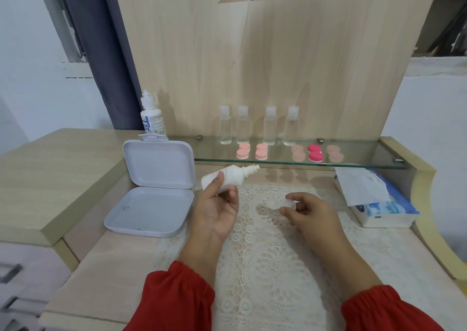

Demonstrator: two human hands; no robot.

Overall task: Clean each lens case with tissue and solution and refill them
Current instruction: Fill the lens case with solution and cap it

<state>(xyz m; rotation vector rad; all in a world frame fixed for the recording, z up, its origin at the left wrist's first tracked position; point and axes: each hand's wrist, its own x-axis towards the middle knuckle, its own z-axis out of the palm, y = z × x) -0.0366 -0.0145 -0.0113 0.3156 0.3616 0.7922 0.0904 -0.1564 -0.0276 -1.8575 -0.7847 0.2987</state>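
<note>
Lace mat [265,254] (on wooden desk [106,267]); left hand [217,209] grips bottle [227,177], right hand [310,214] pinches case [280,203].

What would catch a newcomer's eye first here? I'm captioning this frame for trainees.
The left hand grips a white solution bottle tilted over the lace mat, beside the right hand pinching a clear lens case. Behind them, pink lens cases line the glass shelf.

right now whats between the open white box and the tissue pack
In the head view: the left hand holding a white bottle, and the right hand pinching a clear case.
</note>
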